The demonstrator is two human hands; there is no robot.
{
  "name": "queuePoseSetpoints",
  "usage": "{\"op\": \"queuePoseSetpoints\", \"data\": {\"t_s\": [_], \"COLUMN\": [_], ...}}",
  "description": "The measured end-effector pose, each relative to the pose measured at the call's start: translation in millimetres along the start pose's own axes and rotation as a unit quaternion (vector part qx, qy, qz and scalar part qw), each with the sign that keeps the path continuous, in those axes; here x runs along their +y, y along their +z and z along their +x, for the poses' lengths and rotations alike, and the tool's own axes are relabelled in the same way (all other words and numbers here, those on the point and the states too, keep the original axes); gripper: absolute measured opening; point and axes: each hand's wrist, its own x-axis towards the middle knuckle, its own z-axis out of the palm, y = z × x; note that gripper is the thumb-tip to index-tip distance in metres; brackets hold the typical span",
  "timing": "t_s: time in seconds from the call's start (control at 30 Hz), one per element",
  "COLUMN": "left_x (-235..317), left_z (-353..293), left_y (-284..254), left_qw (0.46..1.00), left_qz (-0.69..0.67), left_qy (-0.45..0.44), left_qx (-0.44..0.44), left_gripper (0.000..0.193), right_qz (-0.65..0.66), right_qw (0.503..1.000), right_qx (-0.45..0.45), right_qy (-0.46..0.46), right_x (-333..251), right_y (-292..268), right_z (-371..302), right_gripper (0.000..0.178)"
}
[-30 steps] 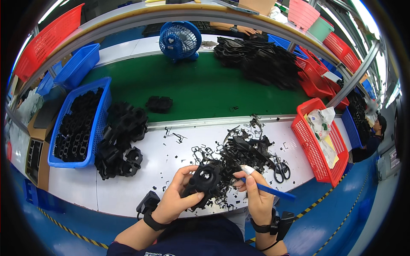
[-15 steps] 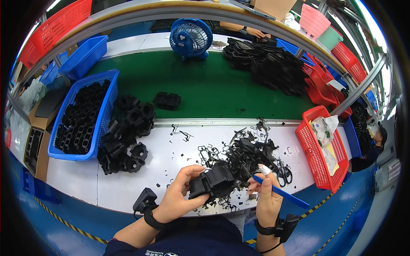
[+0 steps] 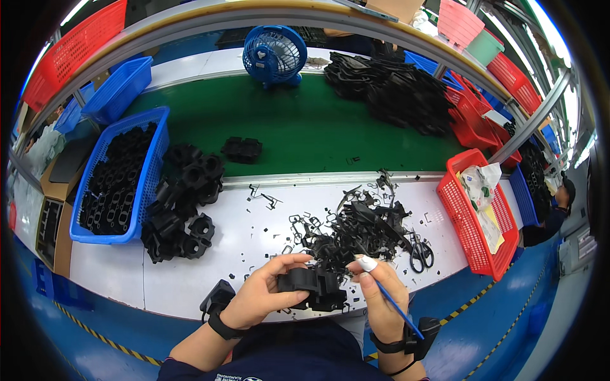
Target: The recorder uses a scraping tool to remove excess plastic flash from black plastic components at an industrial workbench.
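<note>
My left hand is closed around a black moulded plastic part with rounded housings, held just above the near edge of the bench. Beside its right end, my right hand grips a slim blue-handled tool, its handle slanting down toward my wrist. The tool's working end is hidden by the fingers, one of which has a white covering. Just beyond both hands lies a heap of black plastic scraps. A pair of black-handled scissors rests at the heap's right side.
Similar black parts are piled at left, beside a blue basket of black pieces. A red basket with bags and paper stands right. Across the green surface are a blue fan and stacked black pieces.
The black part has been turned in my left hand. My right hand has moved left and rotated, so the blue handle now points more steeply down. The whole view has shifted slightly.
</note>
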Motion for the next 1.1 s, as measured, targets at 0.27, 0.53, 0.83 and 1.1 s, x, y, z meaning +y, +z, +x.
{"op": "queuePoseSetpoints", "data": {"t_s": [0.27,0.53,0.83,1.1], "left_x": [-7.4,-11.0,-17.3,-18.0], "left_z": [8.4,9.2,13.1,2.4], "left_y": [4.9,18.5,10.8,-8.8], "left_qw": [0.972,0.983,0.980,0.971], "left_qz": [-0.215,-0.176,-0.182,-0.215], "left_qy": [-0.085,0.058,0.028,0.019], "left_qx": [0.042,0.016,0.081,-0.105], "left_gripper": [0.048,0.065,0.044,0.051], "right_qz": [-0.120,-0.139,-0.014,0.043], "right_qw": [0.989,0.986,0.999,0.996], "right_qx": [0.050,0.087,-0.015,-0.017], "right_qy": [-0.073,-0.039,-0.024,0.072], "right_x": [13.7,10.9,-3.2,-13.0], "right_y": [22.6,24.8,25.5,8.8], "right_z": [-6.6,-3.1,-16.3,-24.5], "right_gripper": [0.020,0.020,0.020,0.012]}}
